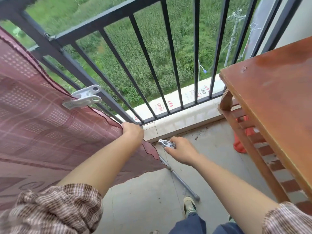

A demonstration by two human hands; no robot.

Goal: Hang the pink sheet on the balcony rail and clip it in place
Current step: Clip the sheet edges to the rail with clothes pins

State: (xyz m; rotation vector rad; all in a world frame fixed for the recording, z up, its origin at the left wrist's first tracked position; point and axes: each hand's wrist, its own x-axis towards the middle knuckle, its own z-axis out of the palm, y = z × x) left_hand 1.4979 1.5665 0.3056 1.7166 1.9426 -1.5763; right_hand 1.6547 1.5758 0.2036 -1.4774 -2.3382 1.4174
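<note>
1. Sheet: pink sheet (42, 125) fills left of frame, draped over balcony rail (94, 29); scalloped edge runs down to centre.
2. Left hand (132, 131), fingers closed, grips that edge at the rail's foot.
3. Right hand (181, 153), lower centre, pinches a grey clip (166, 144).
4. Open floor (143, 200) bottom centre; wooden table (273, 92) crowds the right.
5. Ledge stickers: unreadable.
6. Clips: two; white clip (84, 97) fixed on sheet, centre left.

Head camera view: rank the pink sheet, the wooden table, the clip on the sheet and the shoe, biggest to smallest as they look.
1. pink sheet
2. wooden table
3. clip on the sheet
4. shoe

The clip and shoe look close in size; the wide-angle lens makes that ranking unsure.
</note>
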